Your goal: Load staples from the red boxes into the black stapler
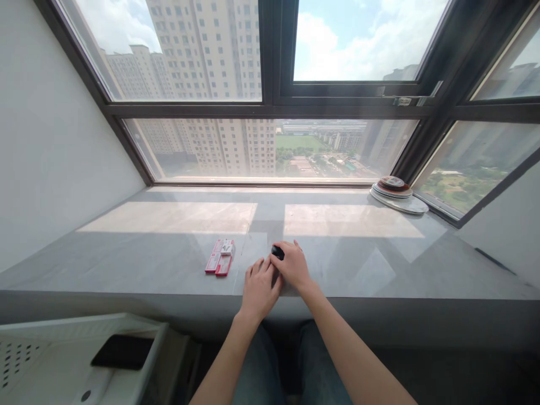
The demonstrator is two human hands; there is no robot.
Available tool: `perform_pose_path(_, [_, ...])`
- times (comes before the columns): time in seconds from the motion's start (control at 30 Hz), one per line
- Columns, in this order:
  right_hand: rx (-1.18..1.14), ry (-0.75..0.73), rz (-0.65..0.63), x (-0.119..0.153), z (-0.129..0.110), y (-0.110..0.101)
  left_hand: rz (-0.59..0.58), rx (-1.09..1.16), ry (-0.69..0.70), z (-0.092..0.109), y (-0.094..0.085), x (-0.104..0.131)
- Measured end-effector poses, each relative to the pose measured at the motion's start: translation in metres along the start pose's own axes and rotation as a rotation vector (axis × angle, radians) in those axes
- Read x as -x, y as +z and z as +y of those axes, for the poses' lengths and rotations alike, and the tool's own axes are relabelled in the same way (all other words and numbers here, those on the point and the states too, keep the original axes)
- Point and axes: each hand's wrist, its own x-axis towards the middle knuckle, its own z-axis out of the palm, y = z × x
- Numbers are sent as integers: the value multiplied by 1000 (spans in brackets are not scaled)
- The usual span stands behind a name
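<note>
A small black rounded object [277, 252] is near the front of the grey ledge, mostly covered by fingers, so its kind does not show. My right hand [292, 264] grips its top, thumb on the near side and fingers curled over it. Close against it on the left, my left hand [260, 286] has its fingers bent round the lower part, with a dark patch between thumb and forefinger. To the left lie two flat pink-and-white packs [214, 257] side by side, and a small white box [227, 247] rests on the right-hand one.
A stack of plates [392, 194] stands in the ledge's far right corner by the window. Below the ledge at left is a white plastic basket [162, 343] with a black flat item [122, 351] on it. Dark window frames [270, 111] border the ledge's back.
</note>
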Motion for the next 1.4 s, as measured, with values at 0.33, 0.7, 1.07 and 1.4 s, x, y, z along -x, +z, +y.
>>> perform_pose_path(0.33, [-1173,467,579,-8,47,-32,12,-39,-39,-2,10,-3])
perform_pose_path(0.7, [-1114,641,464,70,80,-80,293,-216,-470,-39,-25,25])
perform_pose_path(1.07, [-441,496,-356,62,46,-55,-31,242,-59,-29,-24,15])
perform_pose_path(1.4, [-262,569,-345,44,77,-70,-96,474,27,-23,-3,-18])
